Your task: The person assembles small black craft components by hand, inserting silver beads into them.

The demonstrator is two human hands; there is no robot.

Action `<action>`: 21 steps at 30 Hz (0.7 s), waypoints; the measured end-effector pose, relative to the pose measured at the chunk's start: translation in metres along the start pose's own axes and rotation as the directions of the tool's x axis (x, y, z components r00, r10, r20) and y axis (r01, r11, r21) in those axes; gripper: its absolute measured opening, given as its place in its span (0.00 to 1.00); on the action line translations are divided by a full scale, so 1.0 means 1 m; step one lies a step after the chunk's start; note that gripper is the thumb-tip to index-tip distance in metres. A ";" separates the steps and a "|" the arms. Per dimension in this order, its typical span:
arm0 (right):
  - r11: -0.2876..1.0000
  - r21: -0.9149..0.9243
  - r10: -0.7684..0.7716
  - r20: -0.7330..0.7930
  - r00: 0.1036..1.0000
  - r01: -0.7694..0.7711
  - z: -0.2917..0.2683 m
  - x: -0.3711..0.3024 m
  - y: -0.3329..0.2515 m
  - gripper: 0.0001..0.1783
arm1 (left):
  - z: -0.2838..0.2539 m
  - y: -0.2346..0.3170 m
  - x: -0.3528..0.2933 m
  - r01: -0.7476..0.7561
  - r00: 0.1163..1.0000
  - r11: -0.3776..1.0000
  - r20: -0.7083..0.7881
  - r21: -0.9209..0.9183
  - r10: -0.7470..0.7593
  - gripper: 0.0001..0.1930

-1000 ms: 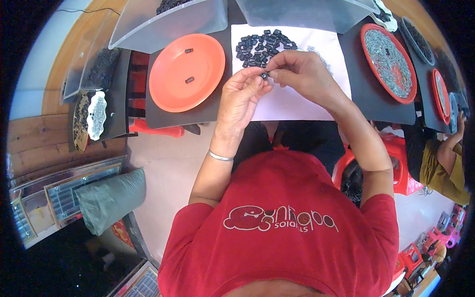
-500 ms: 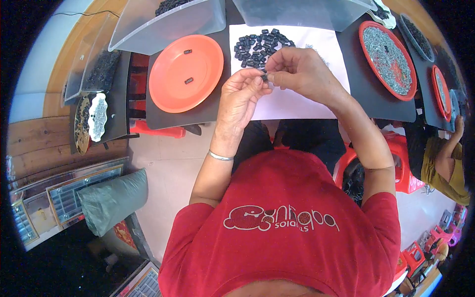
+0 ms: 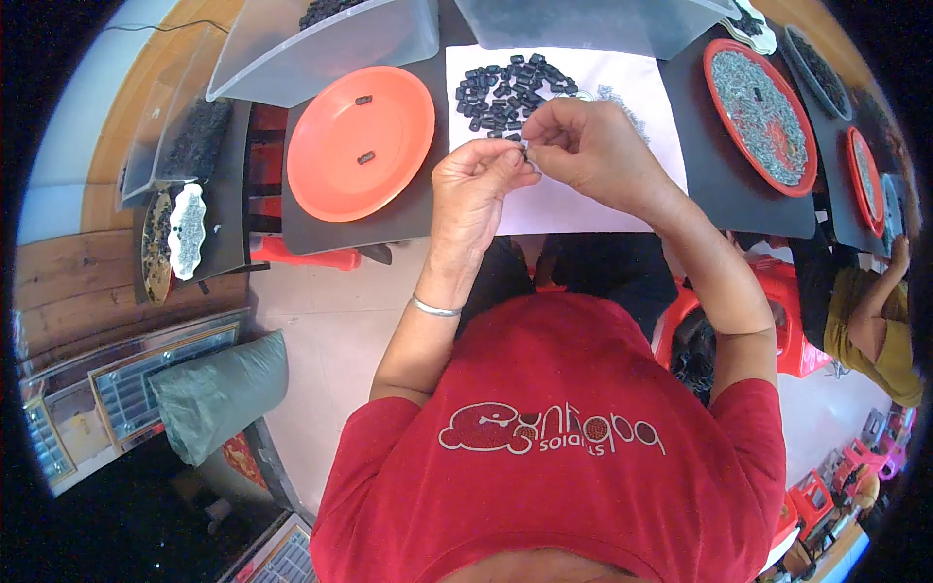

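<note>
Over the white sheet, both my hands meet fingertip to fingertip. My left hand is closed in a pinch on a small black part, mostly covered by the fingers. Pressed close against it, my right hand also pinches with thumb and forefinger; what lies between them is too small and hidden to name. Just beyond the fingers, several small black cylindrical parts lie in a loose pile on the sheet. A scatter of tiny silvery metal pieces sits beside the pile, partly behind my right hand.
An orange-red plate with two black parts stands left. At the right, a red-rimmed plate holds many silvery pieces. Clear plastic bins line the far edge of the dark table. Another person's arm shows far right.
The black part shows less between my fingertips than before. My right fingers have shifted slightly, and the whole view has moved a little.
</note>
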State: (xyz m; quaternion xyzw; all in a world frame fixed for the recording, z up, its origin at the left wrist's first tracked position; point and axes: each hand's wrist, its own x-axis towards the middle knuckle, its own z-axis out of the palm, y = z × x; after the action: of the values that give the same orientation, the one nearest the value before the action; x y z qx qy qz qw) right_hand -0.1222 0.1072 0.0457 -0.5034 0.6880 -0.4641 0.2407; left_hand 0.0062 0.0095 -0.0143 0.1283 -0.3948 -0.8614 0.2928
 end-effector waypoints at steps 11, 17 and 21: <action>0.980 0.174 0.068 0.174 0.982 -0.098 -0.013 -0.009 0.006 0.06 | 0.000 0.003 -0.002 0.002 0.995 0.984 0.102 0.179 -0.020 0.03; 0.961 0.277 -0.027 0.129 0.991 -0.009 -0.005 -0.009 0.023 0.05 | 0.001 0.007 -0.002 0.043 0.985 0.982 0.156 0.183 -0.073 0.02; 0.961 0.268 0.026 0.152 0.988 -0.066 -0.004 -0.009 0.023 0.04 | 0.001 0.006 -0.002 0.026 0.984 0.978 0.169 0.206 -0.061 0.02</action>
State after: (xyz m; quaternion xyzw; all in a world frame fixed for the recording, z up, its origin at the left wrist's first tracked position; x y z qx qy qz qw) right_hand -0.1328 0.1186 0.0260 -0.4822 0.6096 -0.5100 0.3684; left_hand 0.0099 0.0079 -0.0095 0.0903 -0.5016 -0.8308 0.2236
